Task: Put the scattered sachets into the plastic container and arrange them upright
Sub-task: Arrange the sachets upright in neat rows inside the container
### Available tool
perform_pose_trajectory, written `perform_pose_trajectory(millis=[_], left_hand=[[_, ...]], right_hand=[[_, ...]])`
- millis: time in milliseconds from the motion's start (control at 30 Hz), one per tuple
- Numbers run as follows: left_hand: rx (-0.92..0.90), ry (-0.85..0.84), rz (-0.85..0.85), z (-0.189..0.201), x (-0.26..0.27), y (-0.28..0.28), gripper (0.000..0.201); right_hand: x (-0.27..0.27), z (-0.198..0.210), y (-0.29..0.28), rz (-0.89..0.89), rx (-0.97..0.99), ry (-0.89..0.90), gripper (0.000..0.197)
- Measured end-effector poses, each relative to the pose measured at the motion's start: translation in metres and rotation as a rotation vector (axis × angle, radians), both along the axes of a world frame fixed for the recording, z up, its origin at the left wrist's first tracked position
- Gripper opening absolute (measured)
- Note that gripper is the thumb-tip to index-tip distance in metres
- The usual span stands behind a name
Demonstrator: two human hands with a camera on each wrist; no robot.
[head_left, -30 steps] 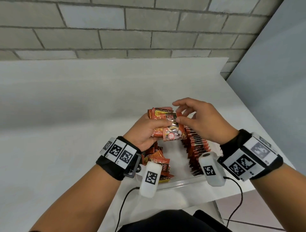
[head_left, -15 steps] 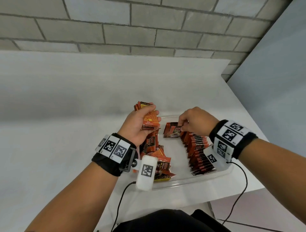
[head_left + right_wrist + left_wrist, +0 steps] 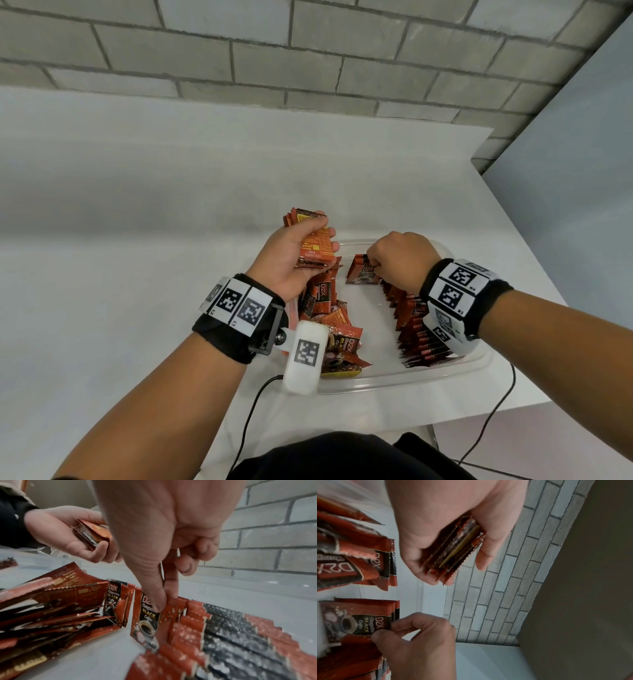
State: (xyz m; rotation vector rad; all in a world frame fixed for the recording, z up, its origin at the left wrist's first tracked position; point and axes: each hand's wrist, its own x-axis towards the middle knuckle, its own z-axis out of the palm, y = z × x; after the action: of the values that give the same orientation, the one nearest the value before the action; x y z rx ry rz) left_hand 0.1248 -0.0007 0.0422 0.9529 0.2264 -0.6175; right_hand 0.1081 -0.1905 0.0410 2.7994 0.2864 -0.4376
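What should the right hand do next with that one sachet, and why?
Probably let go and reach for another: the right hand pinches a sachet already standing at the far end of the upright row, while the left hand holds a stack.

Lighting is even and diffuse; the white table (image 3: 137, 240) shows only soft shadows. The head view is sharp, with brick lines bowed toward the edges. Both wrist views are dimmer and grainy. Near sachets (image 3: 171, 666) blur at the lower edge; small glints speckle the foil.
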Motion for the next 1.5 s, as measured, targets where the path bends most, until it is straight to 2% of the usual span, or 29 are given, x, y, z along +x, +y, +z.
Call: perform_pose_trajectory(millis=[333, 600, 667, 767, 867, 967, 1067, 1167, 1267, 1333, 1400, 1500], left_hand=[[-0.010, 0.004, -0.023, 0.001, 0.001, -0.004, 0.008], [-0.046, 0.010, -0.048, 0.001, 0.001, -0.003, 0.014], [-0.081, 0.028, -0.057, 0.001, 0.000, -0.002, 0.021], [-0.103, 0.015, -0.103, 0.003, -0.003, -0.002, 0.029], [-0.069, -0.053, -0.149, 0.005, -0.007, -0.005, 0.041], [-0.059, -0.148, -0.242, 0.007, -0.013, -0.011, 0.049], [-0.052, -0.196, -0.295, 0.008, -0.017, -0.016, 0.046], [-0.034, -0.183, -0.309, 0.008, -0.016, -0.019, 0.047], [-0.062, -0.146, -0.229, 0.009, -0.013, -0.021, 0.047], [-0.115, -0.130, -0.172, 0.010, -0.013, -0.021, 0.043], [-0.168, -0.139, -0.147, 0.010, -0.015, -0.023, 0.039], [-0.153, -0.169, -0.128, 0.009, -0.014, -0.024, 0.042]], right_hand=[[-0.003, 0.005, -0.002, 0.086, -0.036, -0.053, 0.012], [-0.004, 0.008, -0.004, 0.024, 0.032, -0.068, 0.011], [-0.005, 0.013, -0.006, -0.051, 0.156, -0.078, 0.014], [-0.009, 0.030, -0.010, -0.175, 0.531, -0.083, 0.013], [-0.014, 0.048, -0.007, -0.303, 0.885, -0.122, 0.014], [-0.023, 0.058, 0.000, -0.353, 1.087, -0.043, 0.024], [-0.032, 0.061, 0.002, -0.341, 1.110, -0.022, 0.032], [-0.035, 0.067, -0.002, -0.341, 1.147, -0.172, 0.016], [-0.042, 0.068, -0.005, -0.325, 1.196, -0.361, 0.017], [-0.050, 0.065, 0.000, -0.235, 1.164, -0.421, 0.019], [-0.058, 0.058, 0.005, -0.121, 1.071, -0.382, 0.016], [-0.065, 0.052, 0.004, -0.083, 1.015, -0.262, 0.022]])
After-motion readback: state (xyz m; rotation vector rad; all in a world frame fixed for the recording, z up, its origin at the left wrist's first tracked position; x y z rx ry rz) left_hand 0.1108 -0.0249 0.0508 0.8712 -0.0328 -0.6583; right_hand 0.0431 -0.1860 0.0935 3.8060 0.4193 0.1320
